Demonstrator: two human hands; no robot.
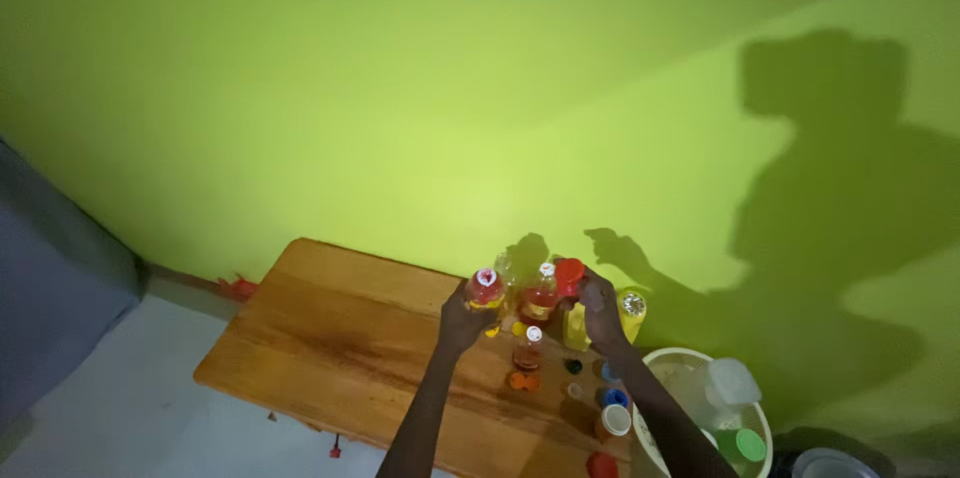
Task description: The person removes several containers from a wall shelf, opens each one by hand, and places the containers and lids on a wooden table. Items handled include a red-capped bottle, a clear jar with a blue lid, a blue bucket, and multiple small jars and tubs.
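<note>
Two hands are raised over the far right part of a wooden table that stands against a yellow-green wall. The left hand is closed around a small bottle of reddish liquid with a pale top, held just above the tabletop. The right hand is wrapped on a red cap at the top of what seems to be a yellow container, though how firmly it is gripped cannot be told at this size. Between the hands a second reddish bottle is seen, and a smaller one stands just below it. Loose caps in blue, orange and white are scattered on the wood near the right forearm, and a pale basket sits beside the table's right end. For neat handling, the held bottle is best kept upright and clear of its neighbours, since the group is tightly packed and easily knocked; the cap is best turned squarely, with the container steadied from below.
</note>
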